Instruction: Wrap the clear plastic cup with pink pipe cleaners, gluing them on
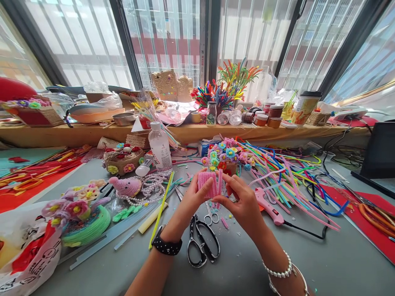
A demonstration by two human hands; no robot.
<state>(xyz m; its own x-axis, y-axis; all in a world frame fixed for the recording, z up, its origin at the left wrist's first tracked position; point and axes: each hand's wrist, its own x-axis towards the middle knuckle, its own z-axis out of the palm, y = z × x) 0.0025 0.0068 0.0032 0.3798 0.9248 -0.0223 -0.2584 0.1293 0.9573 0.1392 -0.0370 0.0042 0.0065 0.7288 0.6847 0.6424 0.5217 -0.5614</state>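
My left hand is closed around a small block of pink pipe cleaners laid side by side, its thumb across the front. Beside it, my right hand pinches a pink pipe cleaner that stands upright along the block's right edge. Below the hands lie black-handled scissors and a small pair of silver scissors. A short pink offcut rests near them. Right of my right hand is a pink glue gun with a black cord.
Loose coloured pipe cleaners spread across the right. A clear bottle, a bead string, glue sticks and a green pipe-cleaner flower pot stand or lie left. Jars and cups line the ledge. Orange-handled scissors lie far right.
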